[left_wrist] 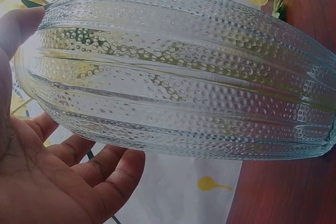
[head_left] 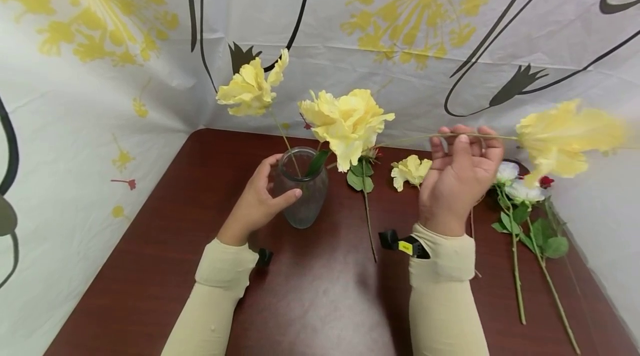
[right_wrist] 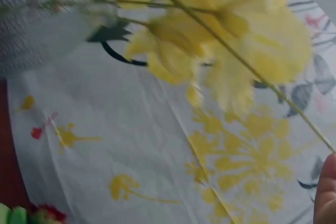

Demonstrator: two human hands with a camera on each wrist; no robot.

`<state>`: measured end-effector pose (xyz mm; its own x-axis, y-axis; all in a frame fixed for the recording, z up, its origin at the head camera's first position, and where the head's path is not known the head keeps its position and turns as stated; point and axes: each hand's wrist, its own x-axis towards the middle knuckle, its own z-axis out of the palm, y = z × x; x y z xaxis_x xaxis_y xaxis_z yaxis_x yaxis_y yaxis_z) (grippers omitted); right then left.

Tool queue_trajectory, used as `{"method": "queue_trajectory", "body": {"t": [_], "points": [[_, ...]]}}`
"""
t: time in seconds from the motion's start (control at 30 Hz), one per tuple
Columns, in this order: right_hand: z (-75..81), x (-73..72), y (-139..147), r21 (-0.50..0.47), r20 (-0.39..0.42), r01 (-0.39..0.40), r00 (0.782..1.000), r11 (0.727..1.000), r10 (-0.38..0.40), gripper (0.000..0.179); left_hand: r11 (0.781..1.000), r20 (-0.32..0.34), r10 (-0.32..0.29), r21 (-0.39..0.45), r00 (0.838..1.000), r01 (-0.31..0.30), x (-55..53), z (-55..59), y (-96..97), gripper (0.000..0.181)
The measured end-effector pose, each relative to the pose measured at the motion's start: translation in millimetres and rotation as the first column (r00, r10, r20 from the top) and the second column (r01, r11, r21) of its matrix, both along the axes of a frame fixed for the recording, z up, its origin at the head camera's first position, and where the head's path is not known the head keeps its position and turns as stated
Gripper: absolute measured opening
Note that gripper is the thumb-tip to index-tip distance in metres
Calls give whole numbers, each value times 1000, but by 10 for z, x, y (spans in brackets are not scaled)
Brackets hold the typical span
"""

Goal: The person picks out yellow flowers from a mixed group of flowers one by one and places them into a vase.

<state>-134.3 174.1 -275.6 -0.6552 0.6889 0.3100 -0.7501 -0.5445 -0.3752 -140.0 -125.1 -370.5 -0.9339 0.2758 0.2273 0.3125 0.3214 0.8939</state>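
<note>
A clear glass vase (head_left: 304, 209) with a ribbed, dimpled wall stands on the table. My left hand (head_left: 257, 195) grips its side, thumb at the front near the neck and fingers around the far side. Two yellow flowers, one at the left (head_left: 247, 89) and a fuller one in the middle (head_left: 347, 123), rise over the vase mouth, with a green leaf (head_left: 317, 164) at the rim. Right of the vase my right hand (head_left: 457, 173) pinches the thin stem (right_wrist: 247, 66) of another yellow flower (head_left: 560, 136). Its bloom points right and is blurred; the stem runs left toward the vase.
On the table, a leafy stem (head_left: 369, 222) lies just right of the vase, near a loose yellow flower (head_left: 412, 170). Farther right lie white flowers (head_left: 522, 192) with long green stems and a small red bloom (head_left: 546, 182). A patterned cloth (head_left: 310, 23) hangs behind the table.
</note>
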Motion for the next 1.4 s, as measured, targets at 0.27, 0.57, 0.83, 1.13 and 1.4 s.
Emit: {"method": "queue_trajectory", "body": {"t": [0.27,0.57,0.83,1.13,1.4], "points": [[-94,-135,-295,138,38,-57,998,989,53,19,1000,-13,-8,10,1000,8,-4,-4,43,77],[-336,-234,-615,334,130,-154,985,930,117,18,1000,4,-7,4,1000,7,-17,-3,55,80],[-468,-285,-733,443,267,-295,945,847,189,16,1000,22,-12,8,1000,12,-12,-6,52,83],[-503,-282,-800,590,314,-371,924,717,220,14,1000,23,7,-22,1000,-6,-10,-2,39,82],[-747,-253,-820,745,540,-483,842,460,10,17,1000,-7,-10,-6,1000,10,-8,-17,52,83]]}}
